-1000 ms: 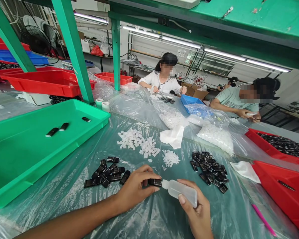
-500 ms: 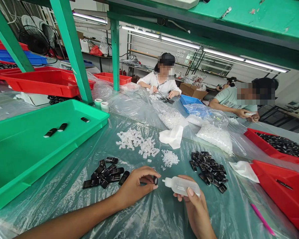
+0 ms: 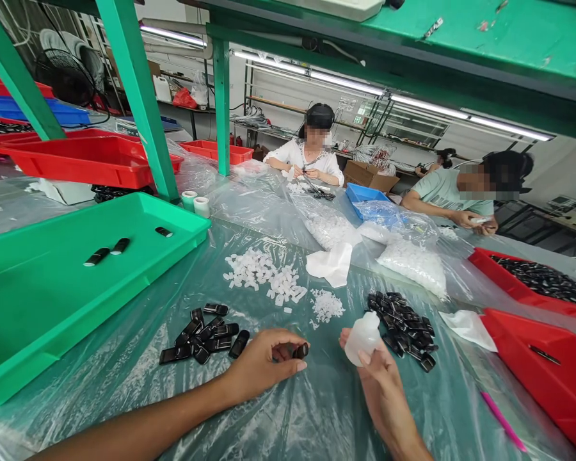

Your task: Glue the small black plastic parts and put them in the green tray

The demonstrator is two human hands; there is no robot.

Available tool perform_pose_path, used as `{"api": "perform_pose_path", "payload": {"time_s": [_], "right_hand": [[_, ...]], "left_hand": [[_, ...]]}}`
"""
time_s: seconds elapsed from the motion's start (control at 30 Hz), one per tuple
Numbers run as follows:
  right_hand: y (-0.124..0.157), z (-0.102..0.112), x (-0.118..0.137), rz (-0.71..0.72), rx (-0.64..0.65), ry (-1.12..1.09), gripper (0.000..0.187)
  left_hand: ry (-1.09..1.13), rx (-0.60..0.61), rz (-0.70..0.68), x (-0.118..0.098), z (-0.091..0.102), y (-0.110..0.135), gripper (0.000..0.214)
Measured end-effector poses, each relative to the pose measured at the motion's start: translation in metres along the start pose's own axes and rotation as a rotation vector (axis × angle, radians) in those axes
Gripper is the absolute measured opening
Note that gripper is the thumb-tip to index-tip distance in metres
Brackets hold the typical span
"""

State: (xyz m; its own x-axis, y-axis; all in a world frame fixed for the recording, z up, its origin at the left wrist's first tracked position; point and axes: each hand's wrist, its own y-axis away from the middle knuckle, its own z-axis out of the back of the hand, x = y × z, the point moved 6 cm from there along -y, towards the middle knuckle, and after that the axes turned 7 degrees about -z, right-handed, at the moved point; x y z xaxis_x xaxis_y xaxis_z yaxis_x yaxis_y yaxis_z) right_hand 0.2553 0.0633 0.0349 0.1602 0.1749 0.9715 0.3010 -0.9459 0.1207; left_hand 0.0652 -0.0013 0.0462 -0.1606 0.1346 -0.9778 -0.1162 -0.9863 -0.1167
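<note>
Between the thumb and fingers of my left hand [image 3: 269,362] is a small black plastic casing [image 3: 300,351], its end pointing right. My right hand [image 3: 377,371] is closed around a translucent white squeeze bottle [image 3: 363,339], tilted with its top up and away; its nozzle does not show clearly. Left of my left hand lies a loose pile of similar black casings [image 3: 206,336]. A larger pile of black pieces [image 3: 406,326] sits just beyond my right hand. Ahead of both hands are white plastic pieces [image 3: 264,275] and a heap of smaller white bits [image 3: 326,306].
A green tray [image 3: 77,301] at left holds a few black casings. Red trays [image 3: 532,371] stand at right, near a pink pen-like stick [image 3: 503,421]. Bags of white parts [image 3: 413,262] lie farther back. Two co-workers sit across the table; green posts [image 3: 137,96] rise at left.
My right hand has turned the bottle from lying sideways, nozzle toward the casing, to tilted upward and away from it. My left hand has rotated the casing slightly.
</note>
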Motion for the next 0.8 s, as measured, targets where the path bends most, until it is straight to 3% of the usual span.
{"api": "perform_pose_path", "payload": {"time_s": [0.13,0.3,0.43,0.5,0.57,0.63,0.7,0.8], "right_hand": [[-0.011,0.007,0.007,0.097,-0.101,0.348,0.037],[-0.017,0.006,0.002,0.114,-0.111,0.561,0.038],[0.005,0.006,0.026,0.401,-0.369,0.672,0.040],[0.022,-0.005,0.042,0.573,-0.406,0.721,0.031],[0.030,-0.024,0.052,0.659,-0.289,0.796,0.020],[0.030,-0.045,0.054,0.659,-0.109,0.913,0.018],[0.023,-0.065,0.050,0.630,0.040,1.062,0.024],[0.006,-0.090,0.038,0.611,0.151,1.277,0.031]], "left_hand": [[-0.008,0.053,-0.026,0.001,-0.006,0.003,0.027],[0.008,0.055,-0.037,0.000,-0.007,0.006,0.032],[0.044,0.048,-0.040,-0.001,-0.008,0.008,0.034],[0.077,0.052,-0.029,0.001,-0.009,0.008,0.033],[0.103,0.052,-0.013,0.004,-0.011,0.008,0.033],[0.125,-0.008,-0.007,0.005,-0.008,0.008,0.032],[0.159,-0.144,-0.015,0.005,0.002,0.007,0.033],[0.244,-0.360,-0.019,0.005,0.021,0.005,0.035]]}}
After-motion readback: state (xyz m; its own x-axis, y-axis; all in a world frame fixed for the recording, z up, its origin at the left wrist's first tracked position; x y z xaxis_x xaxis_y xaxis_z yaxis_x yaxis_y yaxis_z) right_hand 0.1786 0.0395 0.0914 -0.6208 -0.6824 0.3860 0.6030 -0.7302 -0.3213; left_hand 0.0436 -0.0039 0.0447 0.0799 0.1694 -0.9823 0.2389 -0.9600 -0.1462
